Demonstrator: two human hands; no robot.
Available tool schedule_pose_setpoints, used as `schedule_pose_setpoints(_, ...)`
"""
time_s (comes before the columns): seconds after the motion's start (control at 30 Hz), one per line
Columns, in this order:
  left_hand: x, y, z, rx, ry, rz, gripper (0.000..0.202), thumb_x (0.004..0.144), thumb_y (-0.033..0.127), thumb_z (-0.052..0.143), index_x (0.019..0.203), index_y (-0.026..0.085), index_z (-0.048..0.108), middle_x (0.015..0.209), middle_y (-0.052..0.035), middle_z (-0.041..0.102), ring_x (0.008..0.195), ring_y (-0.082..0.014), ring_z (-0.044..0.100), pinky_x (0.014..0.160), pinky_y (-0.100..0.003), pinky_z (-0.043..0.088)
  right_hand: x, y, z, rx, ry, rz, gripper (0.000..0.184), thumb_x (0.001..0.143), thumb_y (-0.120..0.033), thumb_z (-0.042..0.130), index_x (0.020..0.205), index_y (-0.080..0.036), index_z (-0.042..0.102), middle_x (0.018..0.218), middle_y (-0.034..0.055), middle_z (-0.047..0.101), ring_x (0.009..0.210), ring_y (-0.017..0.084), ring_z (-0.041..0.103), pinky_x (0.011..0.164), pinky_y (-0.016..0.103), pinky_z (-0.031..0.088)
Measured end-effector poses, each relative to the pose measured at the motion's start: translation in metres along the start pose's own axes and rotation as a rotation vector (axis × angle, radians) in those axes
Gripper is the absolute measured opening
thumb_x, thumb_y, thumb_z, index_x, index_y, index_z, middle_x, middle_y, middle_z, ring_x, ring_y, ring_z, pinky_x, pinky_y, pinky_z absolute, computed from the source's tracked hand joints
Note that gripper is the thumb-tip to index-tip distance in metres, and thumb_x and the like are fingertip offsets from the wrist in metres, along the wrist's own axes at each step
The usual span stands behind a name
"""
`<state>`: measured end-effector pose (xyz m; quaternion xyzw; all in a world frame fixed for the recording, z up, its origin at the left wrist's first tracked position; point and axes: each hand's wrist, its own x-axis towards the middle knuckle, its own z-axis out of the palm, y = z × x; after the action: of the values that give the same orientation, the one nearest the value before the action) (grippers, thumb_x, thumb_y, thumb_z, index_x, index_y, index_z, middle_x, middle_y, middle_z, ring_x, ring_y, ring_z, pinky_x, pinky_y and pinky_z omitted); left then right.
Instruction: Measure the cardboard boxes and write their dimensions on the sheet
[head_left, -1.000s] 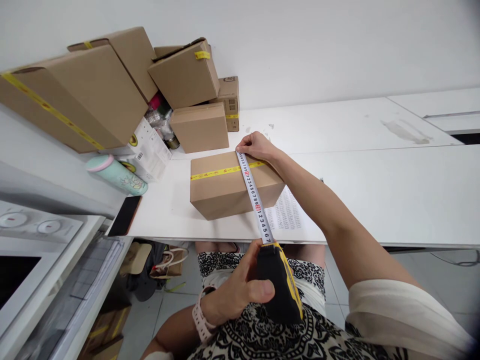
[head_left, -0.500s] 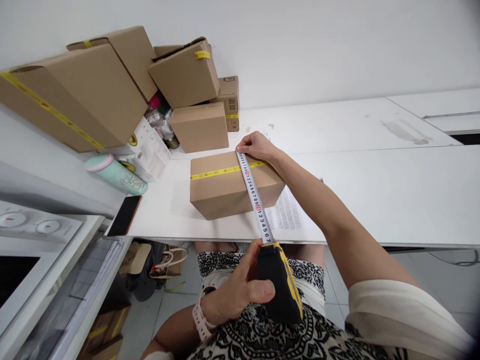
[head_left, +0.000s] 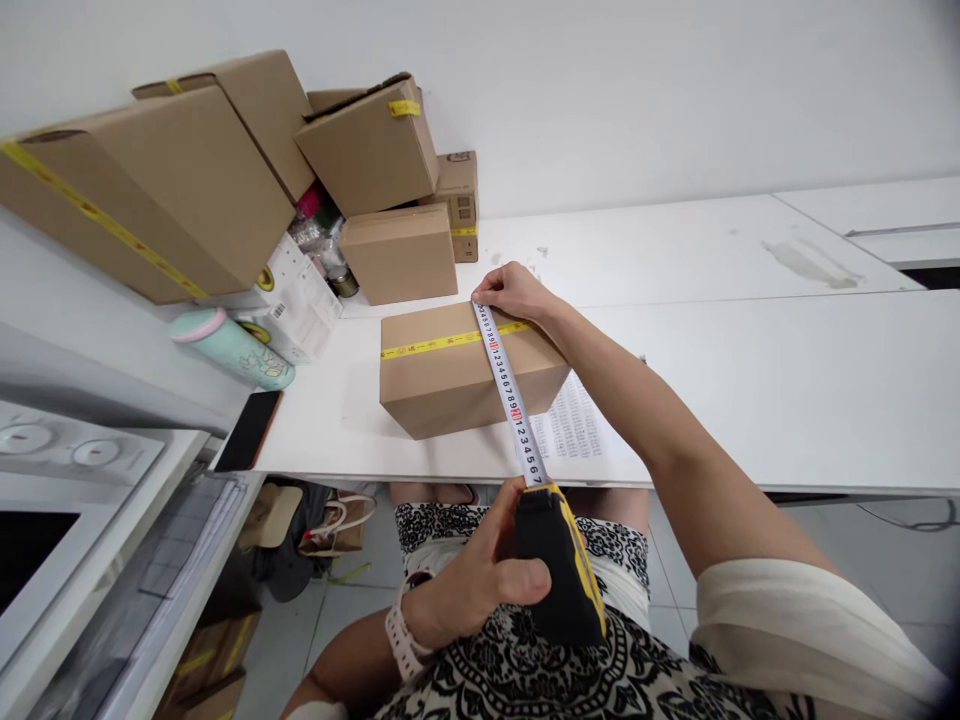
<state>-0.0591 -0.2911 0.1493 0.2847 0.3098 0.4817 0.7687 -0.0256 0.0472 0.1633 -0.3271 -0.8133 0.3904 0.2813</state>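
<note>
A closed cardboard box with yellow tape along its top sits near the table's front edge. My left hand is wrapped round the black and yellow case of a tape measure, just in front of the table. From the case the blade, marked with black and red numbers, runs out across the box top. At the box's far edge my right hand pinches the blade's end between thumb and fingers. A printed sheet lies beside the box, partly hidden by the box and my right forearm.
Several cardboard boxes are stacked at the back left of the white table. A mint tumbler lies tilted by a white carton, with a dark phone at the left corner. A white appliance stands at far left.
</note>
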Motion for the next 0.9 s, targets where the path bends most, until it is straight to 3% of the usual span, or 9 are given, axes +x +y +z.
schedule_pose_setpoints(0.9,0.0007,-0.0016,-0.0017,0.010,0.003,0.022,0.068,0.068,0.043,0.082,0.126,0.023,0.054,0.117,-0.0122,0.063,0.105,-0.0283,0.060,0.096,-0.047,0.043,-0.0009,-0.0011,0.0003,0.012,0.002,-0.004,0.012,0.076,-0.024,0.070,0.073,-0.013,0.073,0.078,0.0083,0.072,0.073,0.018,0.062,0.074,0.034,0.050)
